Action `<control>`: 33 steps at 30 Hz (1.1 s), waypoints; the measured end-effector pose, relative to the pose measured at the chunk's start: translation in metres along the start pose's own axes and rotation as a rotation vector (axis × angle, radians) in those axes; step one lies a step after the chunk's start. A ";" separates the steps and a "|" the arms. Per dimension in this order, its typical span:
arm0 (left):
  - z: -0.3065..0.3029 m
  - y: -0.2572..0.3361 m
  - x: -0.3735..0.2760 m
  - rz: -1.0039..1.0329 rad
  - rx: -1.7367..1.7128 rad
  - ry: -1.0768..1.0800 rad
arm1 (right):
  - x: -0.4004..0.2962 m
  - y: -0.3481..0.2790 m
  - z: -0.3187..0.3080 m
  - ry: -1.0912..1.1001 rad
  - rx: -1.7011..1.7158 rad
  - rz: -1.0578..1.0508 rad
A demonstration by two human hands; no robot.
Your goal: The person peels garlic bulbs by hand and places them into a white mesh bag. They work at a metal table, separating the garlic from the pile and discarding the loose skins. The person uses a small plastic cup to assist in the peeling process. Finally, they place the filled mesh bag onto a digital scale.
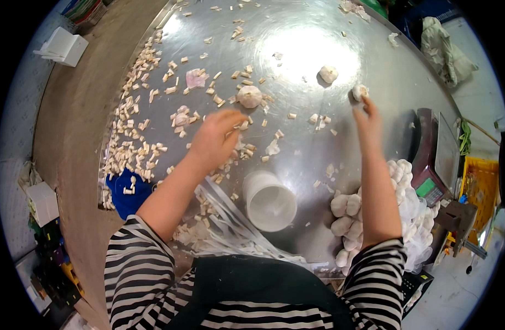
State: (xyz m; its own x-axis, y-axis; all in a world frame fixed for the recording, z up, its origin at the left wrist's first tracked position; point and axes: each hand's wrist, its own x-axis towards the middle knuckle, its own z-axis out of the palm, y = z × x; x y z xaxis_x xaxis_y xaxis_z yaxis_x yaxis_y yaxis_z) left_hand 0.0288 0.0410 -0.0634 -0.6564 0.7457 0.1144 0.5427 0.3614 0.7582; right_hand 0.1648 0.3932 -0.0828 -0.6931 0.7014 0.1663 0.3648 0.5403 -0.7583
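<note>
My left hand (217, 134), blurred, hovers over the steel table (310, 152) with its fingers bent. Just beyond its fingertips sits a whole garlic bulb (249, 97) among cut stem pieces; a small pale piece shows by the fingers, and whether they hold it is unclear. On the right, my right hand (368, 121) reaches forward with thumb and fingers apart. Its fingertips meet the near edge of a second garlic bulb (360, 92), which does not lie between them. Another garlic bulb (328, 74) rests slightly farther off. A white plastic tub (273, 206) stands between my forearms.
Heaped garlic bulbs (345, 218) lie by my right forearm, beside a digital scale (429, 185). White plastic strips (232, 218) spread near my apron (260, 276). Many cut stems (127, 144) line the left table edge, near a blue cloth (129, 198). A yellow crate (481, 189) stands far right.
</note>
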 end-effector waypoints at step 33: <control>-0.025 0.105 -0.017 -0.345 -1.896 -0.190 | -0.180 -0.170 -0.010 -0.253 0.916 0.203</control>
State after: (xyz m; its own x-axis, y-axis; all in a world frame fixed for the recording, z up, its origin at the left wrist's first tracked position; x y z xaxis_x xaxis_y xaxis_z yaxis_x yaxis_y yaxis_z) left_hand 0.0843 0.0523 0.0300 -0.4668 0.8748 -0.1297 -0.8485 -0.4018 0.3443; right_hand 0.2339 0.1796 0.0218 -0.8228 0.5625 -0.0815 -0.0585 -0.2264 -0.9723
